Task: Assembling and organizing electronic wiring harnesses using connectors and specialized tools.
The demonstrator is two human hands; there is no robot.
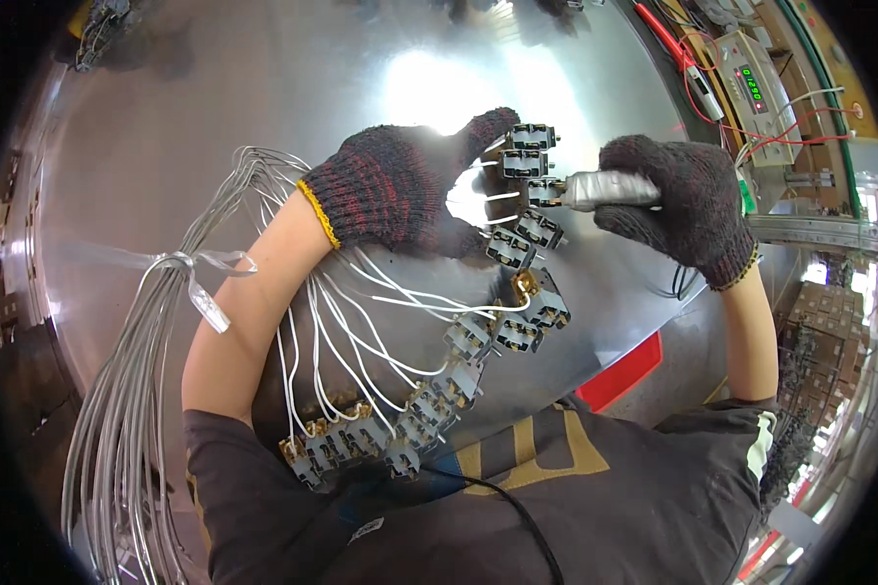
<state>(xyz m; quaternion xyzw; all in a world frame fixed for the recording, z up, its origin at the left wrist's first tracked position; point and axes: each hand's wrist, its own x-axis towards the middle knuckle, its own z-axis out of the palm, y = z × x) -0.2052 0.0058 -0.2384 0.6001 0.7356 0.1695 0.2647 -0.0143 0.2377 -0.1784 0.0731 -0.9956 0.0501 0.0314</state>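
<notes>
My left hand (395, 190), in a dark knitted glove with a yellow cuff, spreads thumb and fingers around the wire side of several small grey socket blocks (527, 164). Its tips lie against or close beside the upper and lower blocks; white wires run through the gap between. My right hand (678, 200), gloved alike, is closed around a tool wrapped in silver tape (610, 189). The tool's end meets one middle block (544, 192); its tip is too small to make out. More socket blocks (434, 408) with brass-coloured contacts and white wires trail down toward my body.
A tied bundle of grey cables (132, 419) hangs over the left side of the metal table (293, 73). At right are a device with a green display (751, 88) and a red-handled tool (668, 39). A red bin (622, 373) sits below the table edge.
</notes>
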